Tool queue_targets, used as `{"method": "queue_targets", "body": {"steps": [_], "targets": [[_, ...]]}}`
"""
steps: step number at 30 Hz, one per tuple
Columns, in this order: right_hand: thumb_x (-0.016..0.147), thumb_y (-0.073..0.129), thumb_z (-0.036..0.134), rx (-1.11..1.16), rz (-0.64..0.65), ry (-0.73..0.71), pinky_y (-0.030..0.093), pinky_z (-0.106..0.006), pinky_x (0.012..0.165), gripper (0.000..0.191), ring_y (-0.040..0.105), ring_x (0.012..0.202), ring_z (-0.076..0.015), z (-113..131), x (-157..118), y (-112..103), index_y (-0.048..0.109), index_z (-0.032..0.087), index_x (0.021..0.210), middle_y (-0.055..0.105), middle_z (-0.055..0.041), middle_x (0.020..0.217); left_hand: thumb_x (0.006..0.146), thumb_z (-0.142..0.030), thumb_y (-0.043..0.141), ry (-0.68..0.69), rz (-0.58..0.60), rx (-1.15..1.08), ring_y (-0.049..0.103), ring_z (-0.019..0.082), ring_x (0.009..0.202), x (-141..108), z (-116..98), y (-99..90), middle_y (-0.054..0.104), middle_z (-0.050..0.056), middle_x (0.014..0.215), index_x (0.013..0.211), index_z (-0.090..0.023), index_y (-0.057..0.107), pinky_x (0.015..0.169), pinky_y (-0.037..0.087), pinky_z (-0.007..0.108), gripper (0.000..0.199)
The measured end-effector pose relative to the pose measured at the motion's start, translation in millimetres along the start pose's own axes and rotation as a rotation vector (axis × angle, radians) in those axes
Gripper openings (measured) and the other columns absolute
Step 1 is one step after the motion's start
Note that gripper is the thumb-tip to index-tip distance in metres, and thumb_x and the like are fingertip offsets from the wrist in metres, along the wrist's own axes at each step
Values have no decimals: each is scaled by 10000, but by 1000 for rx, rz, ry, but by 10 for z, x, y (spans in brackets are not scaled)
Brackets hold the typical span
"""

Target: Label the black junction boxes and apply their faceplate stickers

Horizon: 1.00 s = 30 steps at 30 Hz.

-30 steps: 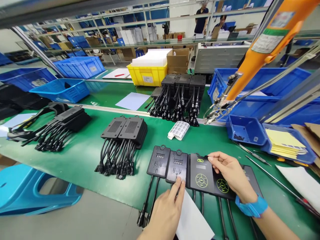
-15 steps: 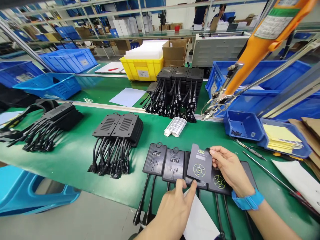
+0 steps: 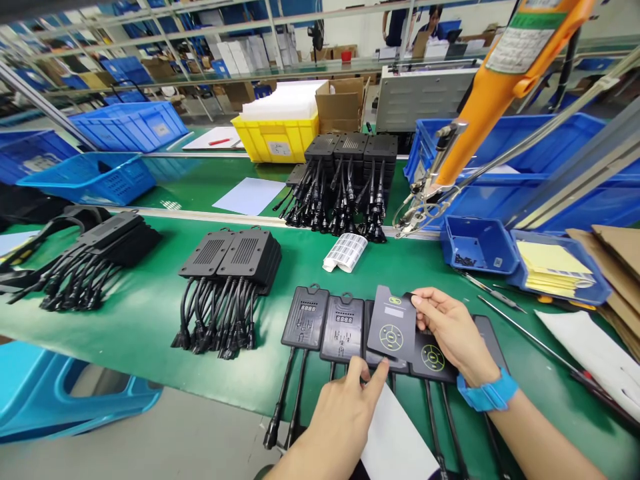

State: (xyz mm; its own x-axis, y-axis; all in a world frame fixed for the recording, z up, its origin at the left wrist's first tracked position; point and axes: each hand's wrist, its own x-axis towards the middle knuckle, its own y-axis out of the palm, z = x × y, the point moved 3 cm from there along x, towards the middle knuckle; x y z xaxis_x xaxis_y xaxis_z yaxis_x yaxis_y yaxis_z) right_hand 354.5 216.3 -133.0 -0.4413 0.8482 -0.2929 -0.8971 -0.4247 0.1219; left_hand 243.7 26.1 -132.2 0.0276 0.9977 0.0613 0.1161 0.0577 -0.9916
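- Nearest us, our left hand (image 3: 345, 413) is lying over the corner of a white sheet (image 3: 400, 440), its index fingertip reaching the lower edge of the third box (image 3: 400, 366) in the row; we cannot tell whether its fingers are gripping the sheet or only resting above it.
- Just beyond, our right hand (image 3: 447, 327) is pinching the printed grey panel (image 3: 393, 325) by its upper right corner; our hands are staying apart from each other.
- The panel is showing the main change: a second ago it was covering the third box squarely, and now it is sitting askew over it, baring dark casing along the left and bottom. We are judging that it is not fixed down and that its placement is still being settled.
- Our left fingertips are also differing from that frame: they were touching the second box (image 3: 342, 337), and now they are pointing at the third. Since half a second ago, little is changing.
- Beside the panel, the fourth box (image 3: 434, 360) is showing a similar printed face, partly hidden by our right hand.
- Farther off on the counter (image 3: 300, 267), the sticker sheet (image 3: 346, 252) and the cabled stack (image 3: 335, 147) are keeping their places, only our view shifting.
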Motion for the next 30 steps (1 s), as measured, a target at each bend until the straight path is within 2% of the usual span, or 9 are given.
{"method": "queue_targets", "body": {"steps": [5,7,10,15,20,24,27,30], "targets": [[669,812,448,-2,2,-4,374,-203,490,390,472,500,-67,-1,-7,-8,637,160,866,531,40,618,674,10,415,-6,-36,-59,548,116,456,-5,1,-24,517,15,934,1217,-269,519,399,505,267,620],[673,809,450,-2,2,-4,376,-202,493,388,474,502,-67,0,-4,-4,636,161,866,528,41,618,663,13,410,-15,-31,-58,544,119,449,-2,6,-27,522,11,941,1231,-282,506,384,496,269,648],[674,808,447,-10,1,0,373,-203,486,384,478,499,-70,2,4,5,636,164,867,529,41,612,626,31,400,-8,-60,-35,531,117,427,2,-4,-22,530,16,921,1319,-254,441,370,482,263,750],[678,807,441,-4,0,-4,378,-202,486,376,476,500,-67,-5,6,-4,637,165,870,528,42,627,654,16,399,-11,-104,-94,560,133,459,2,-30,-32,546,2,917,1168,-254,517,384,491,273,593],[683,804,441,-8,6,-6,379,-202,487,375,476,502,-65,-17,2,-16,635,164,872,534,40,642,601,38,385,-7,-145,-33,538,132,427,15,-30,-20,553,6,906,1284,-210,432,348,451,271,728],[677,804,442,-14,-2,-14,374,-210,480,380,473,495,-69,-8,8,-7,636,161,870,536,36,639,609,34,379,3,-182,-48,547,132,447,13,-34,-11,554,-1,900,1253,-205,441,342,421,260,689],[682,801,432,-15,-1,-11,376,-216,482,369,473,500,-73,-2,11,-1,635,161,870,538,32,645,619,32,366,-5,-155,-77,552,136,461,0,-35,-23,557,-9,907,1214,-241,461,353,407,256,662],[692,791,434,-17,5,-9,388,-224,490,364,477,508,-81,-3,5,-6,632,163,876,535,30,642,651,31,348,-11,-92,-125,543,141,461,-31,-23,-48,556,-16,906,1046,-271,517,357,382,256,525]]}}
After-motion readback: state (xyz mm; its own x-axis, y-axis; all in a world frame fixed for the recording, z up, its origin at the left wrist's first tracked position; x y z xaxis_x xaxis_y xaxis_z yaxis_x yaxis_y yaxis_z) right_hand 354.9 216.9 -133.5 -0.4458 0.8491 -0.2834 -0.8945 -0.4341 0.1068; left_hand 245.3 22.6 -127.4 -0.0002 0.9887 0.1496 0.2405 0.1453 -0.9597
